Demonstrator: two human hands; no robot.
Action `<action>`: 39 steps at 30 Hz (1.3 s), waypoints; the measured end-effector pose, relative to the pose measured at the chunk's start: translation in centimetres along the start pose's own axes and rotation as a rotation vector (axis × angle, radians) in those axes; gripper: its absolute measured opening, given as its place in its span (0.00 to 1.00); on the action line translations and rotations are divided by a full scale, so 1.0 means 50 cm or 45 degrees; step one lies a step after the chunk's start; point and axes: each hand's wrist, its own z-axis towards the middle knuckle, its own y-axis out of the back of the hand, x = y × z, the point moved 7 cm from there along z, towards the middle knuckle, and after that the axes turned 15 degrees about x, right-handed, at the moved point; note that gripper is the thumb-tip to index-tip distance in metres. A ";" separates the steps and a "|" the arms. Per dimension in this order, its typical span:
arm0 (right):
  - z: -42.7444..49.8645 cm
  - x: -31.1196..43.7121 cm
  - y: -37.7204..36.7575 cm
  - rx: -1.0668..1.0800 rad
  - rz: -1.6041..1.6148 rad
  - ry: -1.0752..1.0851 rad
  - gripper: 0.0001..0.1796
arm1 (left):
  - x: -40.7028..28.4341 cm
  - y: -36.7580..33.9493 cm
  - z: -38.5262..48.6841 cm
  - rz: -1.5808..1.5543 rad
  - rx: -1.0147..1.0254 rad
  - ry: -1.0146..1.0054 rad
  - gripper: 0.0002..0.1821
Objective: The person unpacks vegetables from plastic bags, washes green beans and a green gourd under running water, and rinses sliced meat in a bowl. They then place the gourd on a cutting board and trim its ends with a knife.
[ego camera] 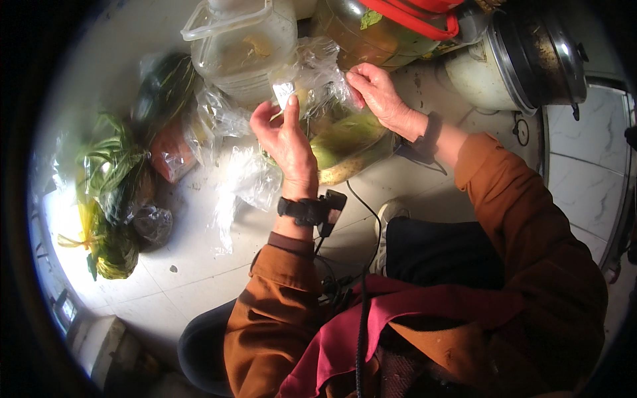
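Note:
Both of my hands are at the upper edges of a clear plastic bag [318, 67] with a white label bearing print. My left hand [286, 142] pinches the bag's left edge by the label, its thumb pointing up. On the other side, my right hand [380, 97] grips the crumpled right edge between thumb and fingers. Just below the hands, long green and yellowish produce [343, 142] lies on the floor in clear plastic; its exact kind is hard to tell. Part of it is hidden behind my left hand.
Bagged leafy greens [112, 169], a dark green striped squash [166, 87] and loose plastic bags [254, 174] lie to the left. A translucent bucket [239, 64] and a large jar [348, 30] with a red lid stand ahead. At right is a metal pot [542, 59]. A black cable [368, 239] crosses below.

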 end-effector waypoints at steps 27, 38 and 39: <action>0.057 0.068 -0.151 0.330 -0.622 0.010 0.11 | 0.056 0.000 0.036 -0.715 0.412 0.425 0.06; 0.050 0.039 -0.154 0.401 -0.095 -0.080 0.09 | 0.079 0.001 0.045 -0.814 0.431 0.444 0.07; 0.051 0.040 -0.154 0.410 -0.080 -0.069 0.09 | 0.079 0.001 0.046 -0.832 0.444 0.447 0.07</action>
